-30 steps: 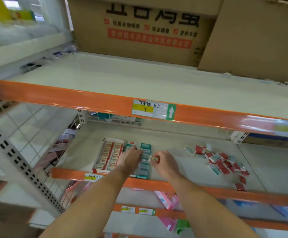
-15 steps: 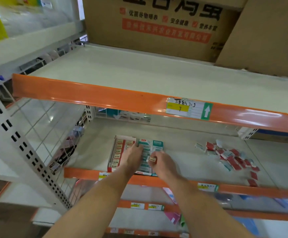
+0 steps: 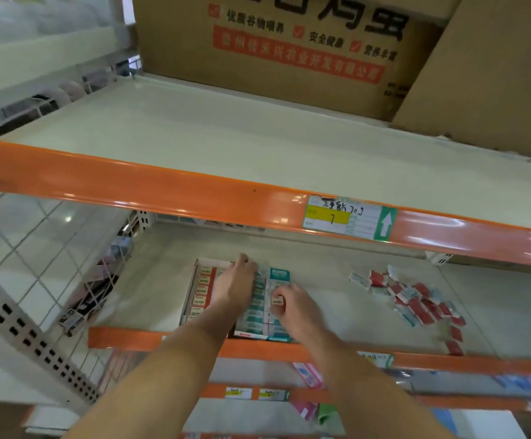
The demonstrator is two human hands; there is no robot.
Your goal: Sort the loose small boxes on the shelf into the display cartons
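Two hands are working over the cartons: your left hand [image 3: 237, 285] is pressing flat fingers on the red carton [image 3: 202, 289], steadying it, while your right hand [image 3: 292, 307] is pinching a small box [image 3: 277, 301] above the teal carton [image 3: 265, 307]; the loose pile [image 3: 416, 301] is lying well apart.

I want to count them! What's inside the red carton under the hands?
The red display carton holds a row of small red-and-white boxes. The left hand rests across its right side, so whatever lies under it is hidden.
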